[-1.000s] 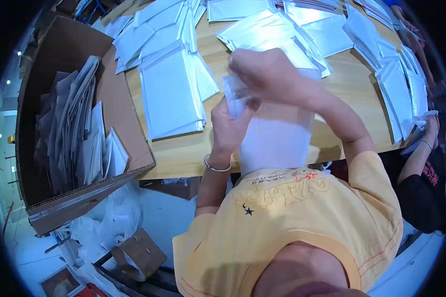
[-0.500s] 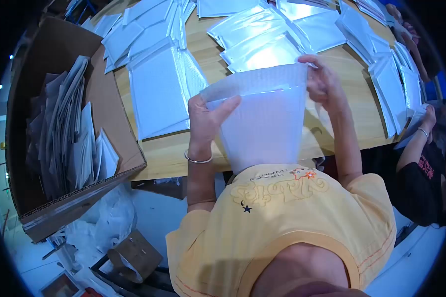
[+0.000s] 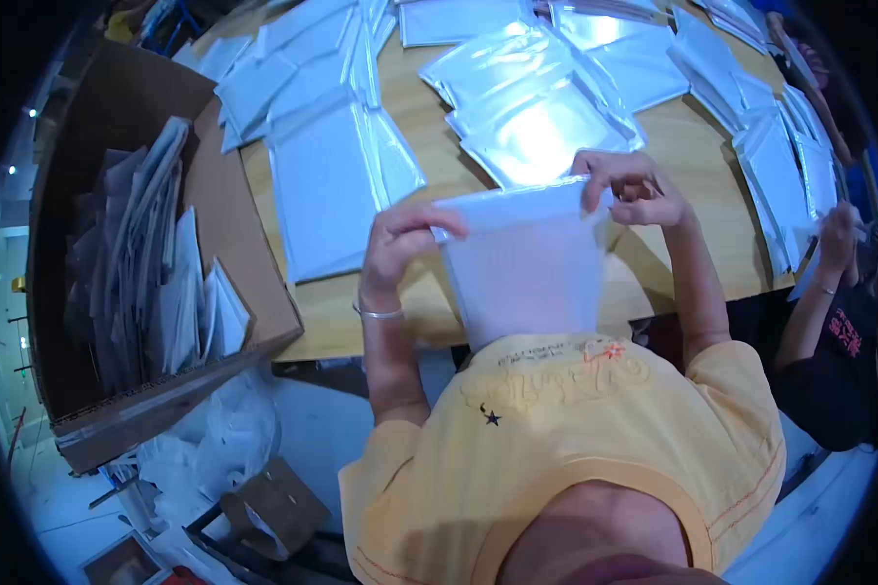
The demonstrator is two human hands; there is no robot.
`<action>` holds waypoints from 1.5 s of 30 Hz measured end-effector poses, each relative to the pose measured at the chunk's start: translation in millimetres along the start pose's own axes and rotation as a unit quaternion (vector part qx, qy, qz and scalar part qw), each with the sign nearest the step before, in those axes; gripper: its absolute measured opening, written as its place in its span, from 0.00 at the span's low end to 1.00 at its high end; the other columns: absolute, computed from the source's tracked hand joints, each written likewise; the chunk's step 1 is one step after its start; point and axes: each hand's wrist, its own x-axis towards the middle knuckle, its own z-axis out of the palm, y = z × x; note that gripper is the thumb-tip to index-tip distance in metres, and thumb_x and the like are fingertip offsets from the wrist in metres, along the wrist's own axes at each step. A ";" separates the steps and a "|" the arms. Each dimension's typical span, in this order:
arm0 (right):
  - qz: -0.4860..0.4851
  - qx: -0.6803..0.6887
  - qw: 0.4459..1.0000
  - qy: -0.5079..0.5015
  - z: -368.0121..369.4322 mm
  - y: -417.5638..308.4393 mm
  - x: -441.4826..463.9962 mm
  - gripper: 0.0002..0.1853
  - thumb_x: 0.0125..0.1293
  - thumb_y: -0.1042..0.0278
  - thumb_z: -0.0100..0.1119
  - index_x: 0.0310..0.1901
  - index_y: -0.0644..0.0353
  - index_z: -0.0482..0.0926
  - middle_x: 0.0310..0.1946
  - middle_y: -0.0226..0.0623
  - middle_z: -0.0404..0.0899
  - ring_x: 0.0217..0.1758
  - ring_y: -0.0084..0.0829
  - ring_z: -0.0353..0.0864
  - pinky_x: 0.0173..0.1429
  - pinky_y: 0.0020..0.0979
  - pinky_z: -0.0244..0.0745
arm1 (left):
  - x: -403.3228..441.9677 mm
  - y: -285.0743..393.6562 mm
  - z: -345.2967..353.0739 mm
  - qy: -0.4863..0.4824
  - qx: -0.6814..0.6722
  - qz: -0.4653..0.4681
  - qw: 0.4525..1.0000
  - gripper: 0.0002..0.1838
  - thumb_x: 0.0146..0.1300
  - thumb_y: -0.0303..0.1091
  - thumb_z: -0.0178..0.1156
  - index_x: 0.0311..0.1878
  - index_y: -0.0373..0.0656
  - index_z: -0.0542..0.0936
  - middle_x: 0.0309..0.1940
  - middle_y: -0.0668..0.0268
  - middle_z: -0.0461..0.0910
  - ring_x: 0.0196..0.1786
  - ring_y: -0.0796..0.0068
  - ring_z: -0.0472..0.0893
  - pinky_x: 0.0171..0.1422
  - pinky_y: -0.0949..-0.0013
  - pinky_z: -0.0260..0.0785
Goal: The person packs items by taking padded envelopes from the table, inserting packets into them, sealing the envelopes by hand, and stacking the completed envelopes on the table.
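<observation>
A translucent white plastic pouch (image 3: 532, 268) lies against the table's front edge, its lower end touching the yellow shirt. Its top edge is folded over in a flat strip. My left hand (image 3: 400, 241) pinches the upper left corner between thumb and fingers. At the upper right corner, my right hand (image 3: 636, 190) has its fingers bent and closed on the pouch. Just beyond it lies a stack of shiny pouches (image 3: 541, 127). More pouches (image 3: 322, 190) are piled to the left of it.
On the left stands an open cardboard box (image 3: 239, 200) holding grey and white sleeves (image 3: 137, 244). Further pouch stacks (image 3: 766, 175) lie along the right of the wooden table (image 3: 424, 312). A co-worker's hand (image 3: 837, 239) is at the far right. Plastic bags (image 3: 229, 429) hang below.
My right hand crossed over to the left, then moved back to the pouch's right corner. The pouch's upper part, raised half a second ago, is now folded down. The co-worker's hand shifted slightly.
</observation>
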 end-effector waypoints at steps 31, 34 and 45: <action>0.466 -0.311 0.805 0.197 7.0 -75.1 -173.4 0.12 0.58 0.67 0.58 0.23 0.66 0.79 0.13 0.30 0.72 0.15 0.20 0.64 0.23 0.20 0.62 | 23.1 20.3 -166.9 0.198 0.654 -0.108 0.722 0.27 0.45 0.35 0.59 0.53 0.43 0.76 0.50 0.58 0.75 0.48 0.55 0.74 0.52 0.62 0.69; 0.578 -0.450 0.673 0.098 40.4 -70.3 -243.9 0.13 0.52 0.66 0.59 0.23 0.70 0.78 0.19 0.43 0.78 0.19 0.42 0.72 0.29 0.35 0.69 | 39.5 6.1 -212.0 0.130 0.600 -0.185 0.767 0.40 0.36 0.36 0.63 0.61 0.43 0.70 0.55 0.59 0.72 0.51 0.59 0.75 0.55 0.65 0.69; 0.057 -0.597 0.776 0.194 22.4 13.1 -29.2 0.38 0.52 0.53 0.68 0.62 0.62 0.66 0.64 0.48 0.63 0.65 0.46 0.64 0.66 0.43 0.61 | 52.6 47.4 -170.9 0.199 0.681 -0.243 0.661 0.19 0.43 0.30 0.62 0.42 0.37 0.78 0.43 0.52 0.75 0.38 0.51 0.75 0.44 0.59 0.70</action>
